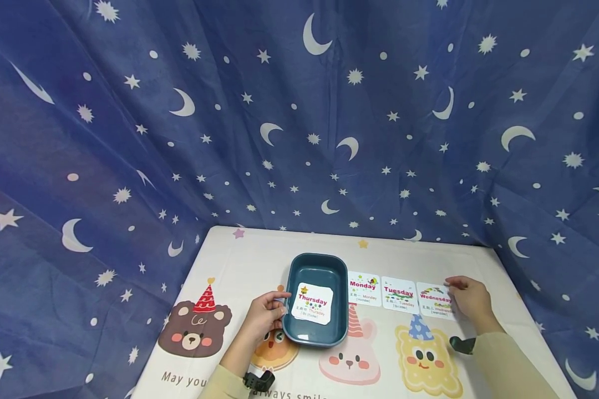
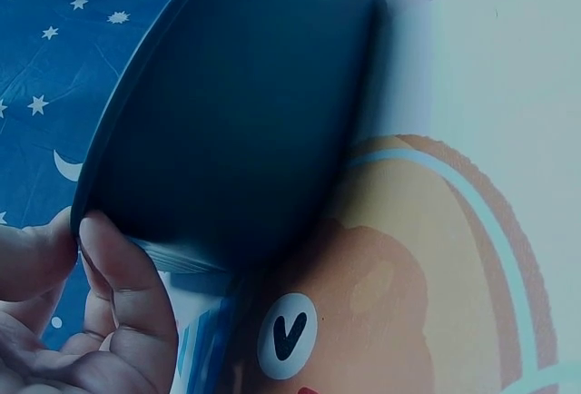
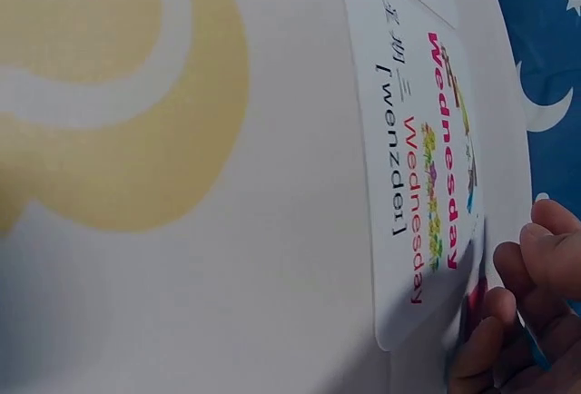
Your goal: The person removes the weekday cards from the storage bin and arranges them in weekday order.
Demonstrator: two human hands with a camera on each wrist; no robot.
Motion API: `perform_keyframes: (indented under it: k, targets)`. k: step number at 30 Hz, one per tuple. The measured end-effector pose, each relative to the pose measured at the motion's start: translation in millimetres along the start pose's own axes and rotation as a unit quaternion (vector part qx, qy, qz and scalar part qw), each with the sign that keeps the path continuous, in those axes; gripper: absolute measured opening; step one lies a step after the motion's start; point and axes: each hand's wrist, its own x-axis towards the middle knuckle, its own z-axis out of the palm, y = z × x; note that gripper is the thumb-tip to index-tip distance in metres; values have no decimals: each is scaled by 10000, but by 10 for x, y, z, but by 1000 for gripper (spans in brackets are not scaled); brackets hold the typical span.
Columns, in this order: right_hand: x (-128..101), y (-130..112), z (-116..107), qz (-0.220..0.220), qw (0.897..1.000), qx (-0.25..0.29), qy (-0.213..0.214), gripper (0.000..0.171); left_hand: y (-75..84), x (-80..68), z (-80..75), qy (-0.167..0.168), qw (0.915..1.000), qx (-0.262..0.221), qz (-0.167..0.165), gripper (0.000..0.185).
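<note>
My left hand [image 1: 263, 317] pinches the left rim of a dark teal plastic tray [image 1: 339, 327], thumb and fingers at its edge. Seen from the left wrist, the tray's side wall [image 2: 236, 113] rises above the tablecloth. Inside the tray lies a white Thursday card [image 1: 311, 304]. To the right a Monday card [image 1: 364, 288], a Tuesday card [image 1: 400, 295] and a Wednesday card [image 1: 433, 301] form a row. The fingers of my right hand [image 1: 473, 302] are loosely bent over the right end of the Wednesday card, with nothing visible held between them.
The tablecloth [image 1: 264, 249] is white, printed with a bear, a rabbit and other cartoon figures. Behind and beside the table hangs a blue curtain [image 1: 299, 183] with moons and stars. Dark straps with small devices [image 1: 461, 344] sit at both wrists.
</note>
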Motion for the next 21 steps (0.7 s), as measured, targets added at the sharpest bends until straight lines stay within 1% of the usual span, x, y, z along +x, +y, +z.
perform_keyframes:
  k: [4, 10, 21]
  targets:
    - [-6, 14, 16, 31, 10000, 77, -22, 32, 3, -6, 2, 28, 10000, 35, -8, 40]
    - [-35, -31, 43, 142, 9996, 227, -19, 36, 1, -10, 2, -30, 10000, 12, -21, 41]
    - [-97, -334, 103, -172, 9994, 284, -133, 34, -1, -13, 0, -13, 10000, 31, 7, 41]
